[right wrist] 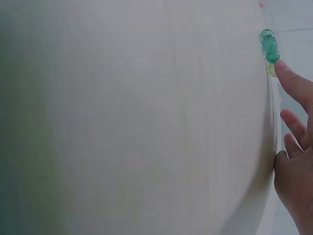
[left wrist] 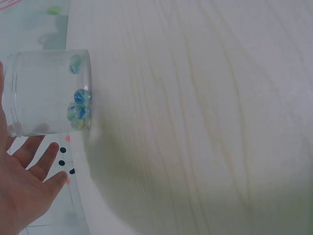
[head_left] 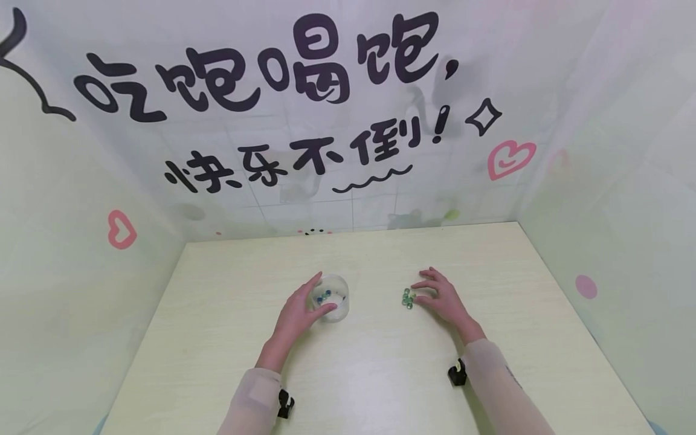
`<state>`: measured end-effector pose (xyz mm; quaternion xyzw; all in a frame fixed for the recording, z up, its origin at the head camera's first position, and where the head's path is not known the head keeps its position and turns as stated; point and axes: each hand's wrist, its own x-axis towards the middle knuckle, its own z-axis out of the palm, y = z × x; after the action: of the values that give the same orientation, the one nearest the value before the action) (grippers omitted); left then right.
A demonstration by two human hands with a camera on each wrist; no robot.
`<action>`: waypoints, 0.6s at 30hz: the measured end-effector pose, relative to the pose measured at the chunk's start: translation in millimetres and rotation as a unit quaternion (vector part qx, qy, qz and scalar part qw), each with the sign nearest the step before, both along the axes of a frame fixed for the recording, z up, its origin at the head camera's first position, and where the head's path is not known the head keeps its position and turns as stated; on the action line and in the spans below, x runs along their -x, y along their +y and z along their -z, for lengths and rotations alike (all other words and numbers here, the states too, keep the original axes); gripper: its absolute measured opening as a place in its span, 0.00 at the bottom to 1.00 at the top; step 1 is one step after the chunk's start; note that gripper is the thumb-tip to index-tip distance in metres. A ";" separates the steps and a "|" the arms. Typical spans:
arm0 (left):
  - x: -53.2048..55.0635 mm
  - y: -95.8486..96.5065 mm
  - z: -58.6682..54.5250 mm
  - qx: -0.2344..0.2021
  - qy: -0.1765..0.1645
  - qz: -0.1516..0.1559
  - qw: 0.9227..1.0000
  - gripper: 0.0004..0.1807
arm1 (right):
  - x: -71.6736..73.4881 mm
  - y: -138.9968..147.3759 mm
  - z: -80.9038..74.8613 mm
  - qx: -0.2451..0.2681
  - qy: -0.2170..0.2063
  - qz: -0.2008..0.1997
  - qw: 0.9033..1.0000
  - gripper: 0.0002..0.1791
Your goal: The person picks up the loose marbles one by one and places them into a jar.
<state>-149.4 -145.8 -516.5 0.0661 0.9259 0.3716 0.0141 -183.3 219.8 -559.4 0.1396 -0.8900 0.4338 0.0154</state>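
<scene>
A clear plastic jar [head_left: 342,284] stands upright on the table, its mouth up. Several blue and green glass marbles [left wrist: 79,110] lie at its bottom. My left hand [head_left: 296,311] holds the jar from the left, thumb on the near side and a finger reaching round the far side; the other fingers spread loosely beside it. To the right, a small cluster of green marbles [head_left: 406,298] rests on the table. My right hand [head_left: 444,300] is just right of them, fingers loosely bent and apart, with a fingertip [right wrist: 283,67] right at the cluster's edge.
The pale wood-grain table [head_left: 375,362] is enclosed by a printed white curtain [head_left: 348,211] at the back and both sides. Black clip-like pieces [head_left: 285,403] show at both wrists. The jar and the loose marbles are about a hand's length apart.
</scene>
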 end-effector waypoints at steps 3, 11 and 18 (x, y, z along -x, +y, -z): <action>-0.2 0.4 0.0 0.002 0.003 0.000 1.000 0.48 | 0.2 -0.6 -0.4 -0.002 -0.008 0.004 1.000 0.14; -0.4 0.7 -2.4 -0.005 -0.014 -0.004 1.000 0.48 | 0.7 -2.9 -1.5 -0.017 -0.014 0.011 1.000 0.12; -0.5 0.8 -2.7 -0.001 -0.006 -0.002 1.000 0.48 | 1.0 -3.6 -0.9 -0.023 -0.022 0.016 0.999 0.09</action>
<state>-148.9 -145.0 -513.8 0.0623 0.9254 0.3733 0.0192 -184.3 216.2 -558.4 0.1160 -0.9018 0.4163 -0.0003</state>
